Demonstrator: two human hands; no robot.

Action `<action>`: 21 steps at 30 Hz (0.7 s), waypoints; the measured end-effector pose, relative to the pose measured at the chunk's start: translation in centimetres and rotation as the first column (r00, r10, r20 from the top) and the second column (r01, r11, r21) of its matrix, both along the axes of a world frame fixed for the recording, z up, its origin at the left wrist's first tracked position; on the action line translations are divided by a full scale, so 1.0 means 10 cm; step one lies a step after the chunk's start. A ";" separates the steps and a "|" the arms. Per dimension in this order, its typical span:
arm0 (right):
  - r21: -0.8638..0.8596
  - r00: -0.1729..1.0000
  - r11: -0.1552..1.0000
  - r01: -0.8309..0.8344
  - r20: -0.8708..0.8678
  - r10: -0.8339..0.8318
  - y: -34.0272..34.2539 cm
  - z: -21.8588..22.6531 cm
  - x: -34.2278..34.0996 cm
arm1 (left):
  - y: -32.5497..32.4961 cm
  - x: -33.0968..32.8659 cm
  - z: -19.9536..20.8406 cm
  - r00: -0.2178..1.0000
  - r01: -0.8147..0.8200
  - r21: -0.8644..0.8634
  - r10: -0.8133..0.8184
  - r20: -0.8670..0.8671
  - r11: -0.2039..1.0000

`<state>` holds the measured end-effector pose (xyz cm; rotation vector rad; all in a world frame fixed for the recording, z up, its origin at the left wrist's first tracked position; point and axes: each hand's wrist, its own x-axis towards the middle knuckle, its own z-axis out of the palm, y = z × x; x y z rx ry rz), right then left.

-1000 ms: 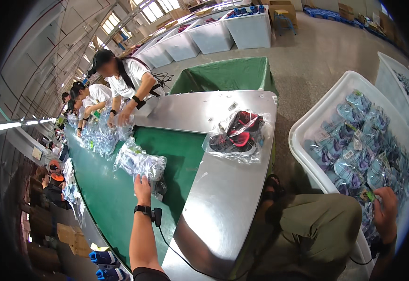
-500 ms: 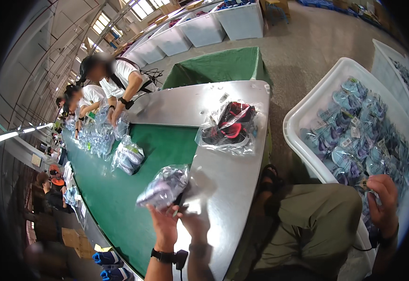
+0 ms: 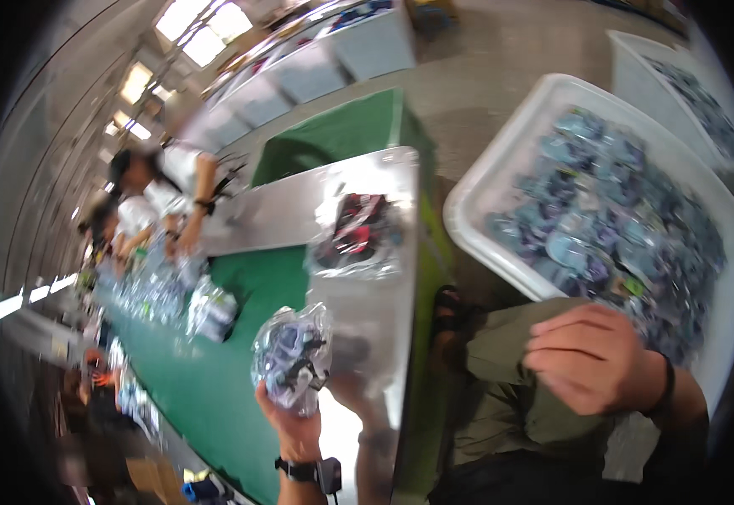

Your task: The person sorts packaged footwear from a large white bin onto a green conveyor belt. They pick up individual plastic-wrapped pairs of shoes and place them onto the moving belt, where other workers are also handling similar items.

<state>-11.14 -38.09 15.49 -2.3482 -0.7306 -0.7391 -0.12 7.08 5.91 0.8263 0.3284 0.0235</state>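
Note:
My left hand (image 3: pixel 291 425) grips a clear plastic bag of pale blue and lilac shoes (image 3: pixel 294 353) from below, holding it above the metal edge of the table. My right hand (image 3: pixel 590 358) is over my knee, beside a white bin (image 3: pixel 501 261) of similar bagged shoes (image 3: pixel 581 244). Its fingers are bent and pressed together; whatever they may hold is hidden. Farther up the metal tabletop (image 3: pixel 274 210) lies a bag of black and red shoes (image 3: pixel 358 231). Another bagged pale pair (image 3: pixel 211 310) rests on the green belt (image 3: pixel 173 366).
Co-workers (image 3: pixel 165 189) stand along the far left side around a heap of bagged shoes (image 3: pixel 152 282). A green-lined container (image 3: pixel 333 130) stands behind the table. White bins (image 3: pixel 371 50) line the back, and another filled bin (image 3: pixel 636 63) is at the far right.
My right hand has moved left from over the bin to above my knee. The bag in my left hand has turned, showing more of the shoes. The whole view has shifted and blurred.

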 end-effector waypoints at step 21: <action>-0.117 0.910 0.903 0.414 0.051 -0.410 -0.96 -0.15 -0.37 | -2.70 -0.79 0.48 0.478 0.804 0.276 -0.849 0.225 0.526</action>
